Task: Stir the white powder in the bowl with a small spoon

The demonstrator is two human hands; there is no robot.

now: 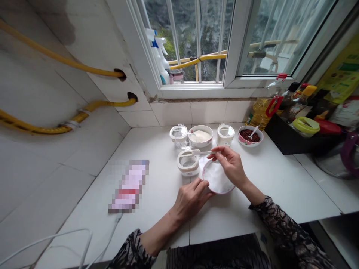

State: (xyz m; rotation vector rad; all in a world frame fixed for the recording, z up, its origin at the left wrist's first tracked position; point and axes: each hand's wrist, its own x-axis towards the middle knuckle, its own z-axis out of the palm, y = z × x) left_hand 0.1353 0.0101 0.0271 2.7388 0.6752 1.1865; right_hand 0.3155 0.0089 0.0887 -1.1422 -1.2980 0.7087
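My left hand [193, 198] grips the near-left rim of a bowl [218, 177] filled with a white powder or fine grains. A small white spoon [206, 152] is pinched in my right hand [228, 164]. Its scoop end reaches left over the rim of a clear jar [188, 166] with a pale collar. Whether the scoop carries anything is too small to tell. Behind the jar stand another clear jar [178, 135], a bowl [202, 136] of whitish grains, and a third jar [225, 135] with pale contents.
To the right sits a bowl [250, 136] of dark red beans with a white spoon in it. An oil bottle [265, 106] and a black box [291, 138] of condiments stand at the back right. A blurred pink object [130, 186] with a cable lies left.
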